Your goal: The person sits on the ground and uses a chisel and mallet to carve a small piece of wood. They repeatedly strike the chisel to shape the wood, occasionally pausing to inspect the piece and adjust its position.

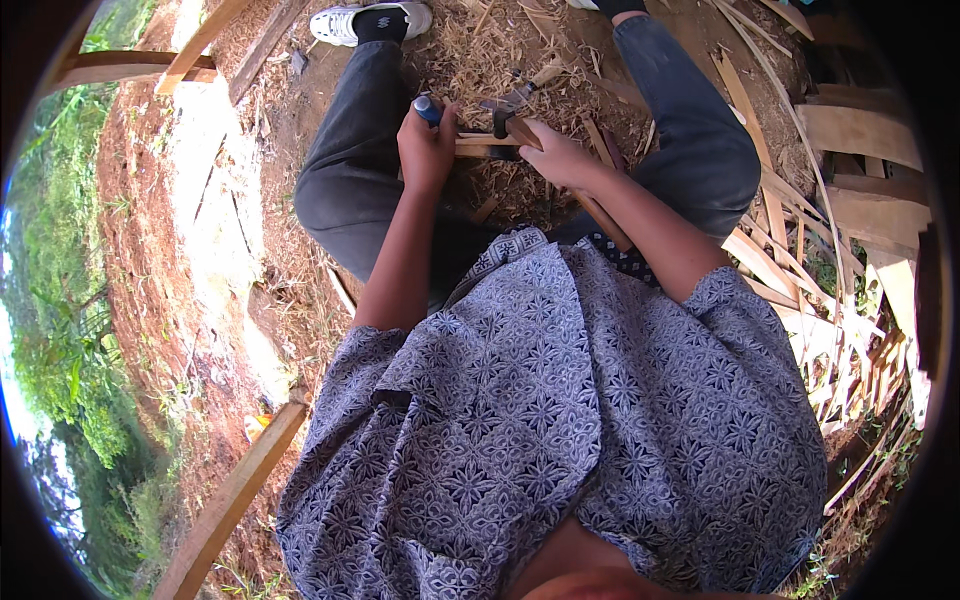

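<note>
Both my hands are between my bent knees, over ground strewn with wood shavings. My left hand (426,150) is closed around a blue handle (428,108) with a pale round end pointing up; the rest of that tool is hidden, so its kind cannot be told. My right hand (558,157) grips the brown wooden handle of what looks like a hammer (522,132). Its dark head (500,122) points toward my left hand, and the handle runs back under my right forearm. A pale strip of wood (484,147) lies between the hands.
Just beyond the hands lies a metal tool (512,97) among the shavings (470,60). Split wood pieces and slats (780,250) pile up on the right, beside stacked boards (862,135). A wooden post (232,505) stands lower left; beams (130,66) cross upper left.
</note>
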{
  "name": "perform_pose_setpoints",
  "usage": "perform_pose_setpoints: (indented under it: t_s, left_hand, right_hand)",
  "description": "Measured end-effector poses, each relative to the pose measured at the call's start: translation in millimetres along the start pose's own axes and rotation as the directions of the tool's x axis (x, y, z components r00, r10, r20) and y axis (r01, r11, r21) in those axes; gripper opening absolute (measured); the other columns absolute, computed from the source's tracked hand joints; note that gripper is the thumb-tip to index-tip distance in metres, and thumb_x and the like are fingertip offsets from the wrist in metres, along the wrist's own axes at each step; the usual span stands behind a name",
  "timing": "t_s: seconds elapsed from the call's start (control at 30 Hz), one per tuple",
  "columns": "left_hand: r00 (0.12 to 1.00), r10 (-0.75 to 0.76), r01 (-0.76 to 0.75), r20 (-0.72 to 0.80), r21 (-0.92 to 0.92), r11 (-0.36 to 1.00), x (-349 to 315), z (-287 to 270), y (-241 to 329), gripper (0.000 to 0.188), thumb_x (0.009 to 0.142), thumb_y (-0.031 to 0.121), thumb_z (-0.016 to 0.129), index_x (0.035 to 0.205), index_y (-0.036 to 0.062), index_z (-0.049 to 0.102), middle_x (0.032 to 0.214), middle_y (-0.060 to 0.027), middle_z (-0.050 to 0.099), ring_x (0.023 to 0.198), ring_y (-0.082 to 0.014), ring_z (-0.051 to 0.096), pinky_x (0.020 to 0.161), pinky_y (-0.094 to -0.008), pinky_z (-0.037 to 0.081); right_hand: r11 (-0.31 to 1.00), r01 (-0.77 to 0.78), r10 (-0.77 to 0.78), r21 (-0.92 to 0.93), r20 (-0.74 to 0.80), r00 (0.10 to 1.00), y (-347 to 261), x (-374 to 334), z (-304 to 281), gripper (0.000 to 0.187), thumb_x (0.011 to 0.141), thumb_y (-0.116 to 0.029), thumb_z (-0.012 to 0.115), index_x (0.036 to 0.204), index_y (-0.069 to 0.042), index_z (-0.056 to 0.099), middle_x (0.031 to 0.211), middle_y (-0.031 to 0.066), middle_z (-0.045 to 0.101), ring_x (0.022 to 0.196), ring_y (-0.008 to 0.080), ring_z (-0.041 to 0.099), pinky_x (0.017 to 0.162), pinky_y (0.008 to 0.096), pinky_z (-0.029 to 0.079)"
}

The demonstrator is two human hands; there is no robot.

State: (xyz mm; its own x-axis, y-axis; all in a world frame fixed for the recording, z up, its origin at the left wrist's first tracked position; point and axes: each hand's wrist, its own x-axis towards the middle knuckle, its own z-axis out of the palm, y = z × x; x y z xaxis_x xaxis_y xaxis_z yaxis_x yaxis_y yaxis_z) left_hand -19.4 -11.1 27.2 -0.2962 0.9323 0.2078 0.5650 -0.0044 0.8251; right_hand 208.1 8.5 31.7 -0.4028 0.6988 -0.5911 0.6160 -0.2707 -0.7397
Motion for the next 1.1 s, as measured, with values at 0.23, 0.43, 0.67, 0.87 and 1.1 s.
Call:
perform_pose_setpoints:
  t_s: [0.23,0.43,0.67,0.87,1.1]
  left_hand:
    - [0.971,-0.153,0.132,-0.182,-0.121,0.984,6,-7,-3,0.021,0.103,0.02,0.063,0.103,0.0009,0.056,0.08,-0.0113,0.07,0.072,-0.0231,0.072,0.068,-0.0352,0.055]
    - [0.981,-0.101,0.099,-0.166,-0.016,0.995,0,-11,-7,0.02,0.1,0.02,0.067,0.1,0.0019,0.058,0.08,-0.015,0.067,0.07,-0.032,0.068,0.065,-0.0414,0.051]
    - [0.998,-0.036,0.039,-0.045,0.089,0.995,-2,5,3,0.025,0.097,0.02,0.071,0.102,0.0005,0.057,0.085,-0.0218,0.067,0.077,-0.0431,0.067,0.066,-0.0476,0.051]
    - [0.999,0.039,-0.039,0.007,0.125,0.991,-7,23,3,0.029,0.094,0.02,0.073,0.105,-0.0007,0.056,0.091,-0.0268,0.067,0.083,-0.0493,0.065,0.069,-0.0532,0.051]
    - [0.997,-0.075,0.074,-0.021,-0.043,0.996,-11,75,35,0.028,0.094,0.018,0.075,0.1,-0.0004,0.056,0.08,-0.0209,0.065,0.069,-0.0413,0.064,0.063,-0.0472,0.049]
  right_hand:
    - [0.995,0.095,-0.096,0.021,0.059,0.994,1,4,26,0.054,0.1,-0.025,0.056,0.151,-0.014,0.042,0.084,0.0152,0.067,0.055,0.0244,0.064,0.051,0.0391,0.052]
    - [0.996,-0.035,0.047,-0.079,0.165,0.985,13,8,32,0.056,0.101,-0.022,0.057,0.154,-0.013,0.042,0.089,0.0127,0.065,0.051,0.0194,0.058,0.047,0.0362,0.048]
    - [0.98,-0.102,0.143,-0.171,0.25,0.958,18,18,34,0.06,0.1,-0.024,0.057,0.156,-0.015,0.038,0.083,0.0096,0.062,0.053,0.0173,0.057,0.047,0.0341,0.049]
    - [0.993,-0.12,0.115,0.008,0.238,0.965,10,-26,-22,0.063,0.104,-0.022,0.054,0.162,-0.019,0.032,0.08,0.0,0.053,0.054,0.0092,0.049,0.049,0.0266,0.046]
    - [0.953,-0.191,0.175,0.234,0.09,0.981,-6,-68,-53,0.065,0.106,-0.021,0.052,0.165,-0.018,0.025,0.082,-0.0009,0.051,0.057,0.0067,0.046,0.05,0.0264,0.045]
